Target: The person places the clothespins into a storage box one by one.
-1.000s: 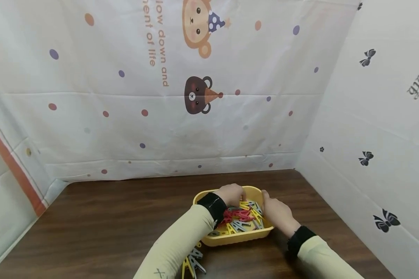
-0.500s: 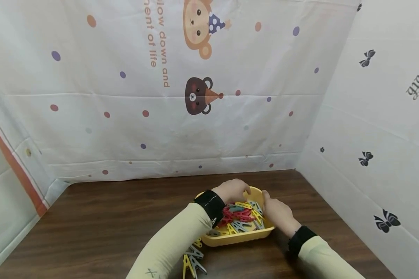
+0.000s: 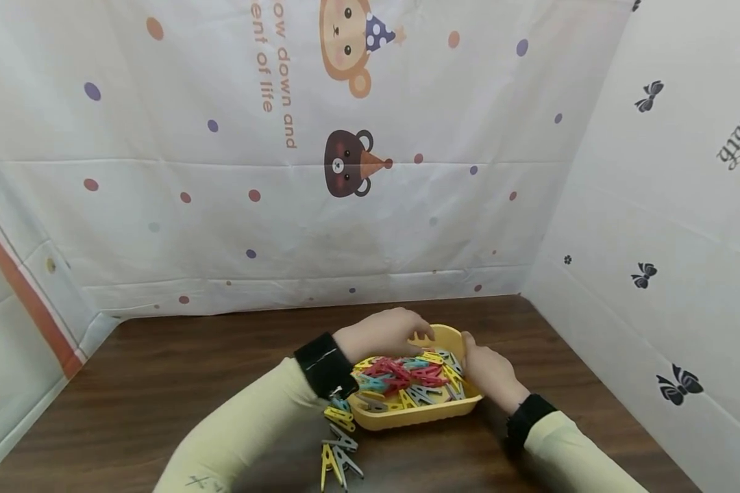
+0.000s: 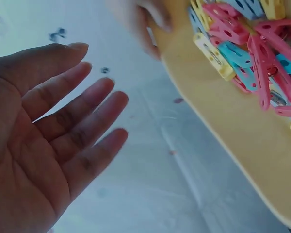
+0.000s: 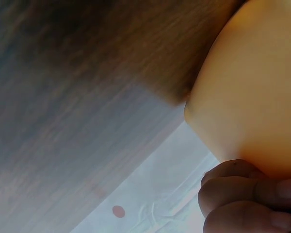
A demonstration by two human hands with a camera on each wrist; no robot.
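A yellow plastic basket (image 3: 419,415) on the table holds a heap of red, blue, grey and yellow clothespins (image 3: 401,373). Over the basket's back left part hovers my left hand (image 3: 387,332). In the left wrist view that hand (image 4: 63,121) has loosely spread fingers and a bare palm, apart from the basket wall (image 4: 218,121). My right hand (image 3: 490,373) grips the basket's right rim, thumb over the edge. Its curled fingers (image 5: 242,208) lie against the outer wall (image 5: 252,97) in the right wrist view.
Several grey and yellow clothespins (image 3: 342,455) lie on the brown wooden table (image 3: 160,397) left of the basket, partly near my left sleeve. Patterned white sheets (image 3: 284,226) rise behind the table and along its sides.
My left hand has lifted out from among the clothespins and shifted left, uncovering more of the heap. The right hand keeps its hold on the basket rim.
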